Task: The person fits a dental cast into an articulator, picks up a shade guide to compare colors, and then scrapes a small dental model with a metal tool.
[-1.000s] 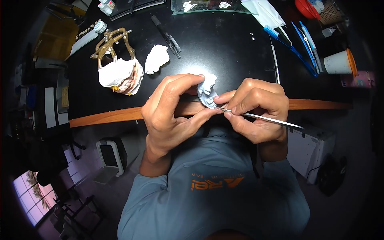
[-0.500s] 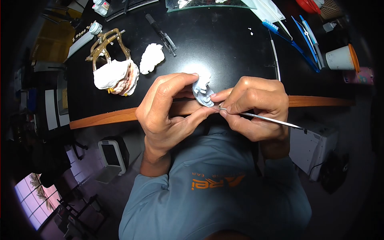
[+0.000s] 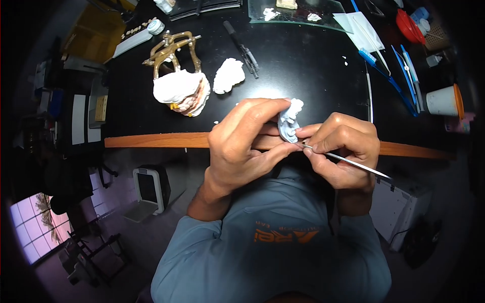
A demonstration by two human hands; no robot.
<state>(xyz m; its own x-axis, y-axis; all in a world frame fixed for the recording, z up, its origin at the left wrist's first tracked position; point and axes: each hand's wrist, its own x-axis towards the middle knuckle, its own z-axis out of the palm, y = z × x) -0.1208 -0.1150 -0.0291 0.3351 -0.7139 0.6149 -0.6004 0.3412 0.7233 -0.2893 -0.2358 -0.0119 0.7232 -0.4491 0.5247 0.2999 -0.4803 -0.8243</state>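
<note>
My left hand grips a pale blue-white dental piece between thumb and fingers, just over the table's front edge. The piece stands on edge, with a bumpy side toward the right. In my right hand is a thin metal dental instrument, pinched like a pen. Its working tip is close to the lower end of the piece, by my left thumb; whether it touches cannot be made out. A right fingertip rests against the piece's lower right side.
Left on the black table stand a brass-coloured articulator with white dental casts and a white lump. A black pen-like tool lies behind. Rightward are a blue brush, a white cup and a glass plate.
The view has shifted, so the table and both hands appear farther right. The dental piece is turned slightly, showing its face more narrowly. Both hands keep their grips.
</note>
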